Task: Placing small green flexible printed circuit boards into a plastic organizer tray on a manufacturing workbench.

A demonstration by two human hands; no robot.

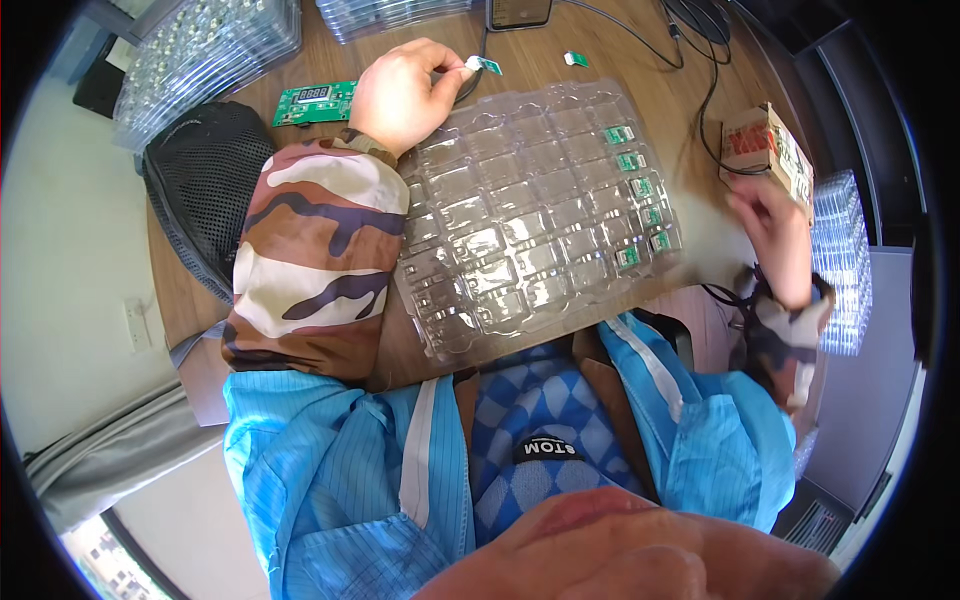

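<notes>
One left hand (405, 95) pinching small board (490, 66); right hand (778, 232) half-curled, blurred.

That camera over there is worn head-high, the left one of a side-by-side pair, tipped steeply down at the table (540, 55) from close above. The left hand (405, 95) and right hand (783, 238) fall in its upper half, the blue jacket (310, 450) beneath, while its fisheye bends the wall (60, 260) at the left rim.
</notes>
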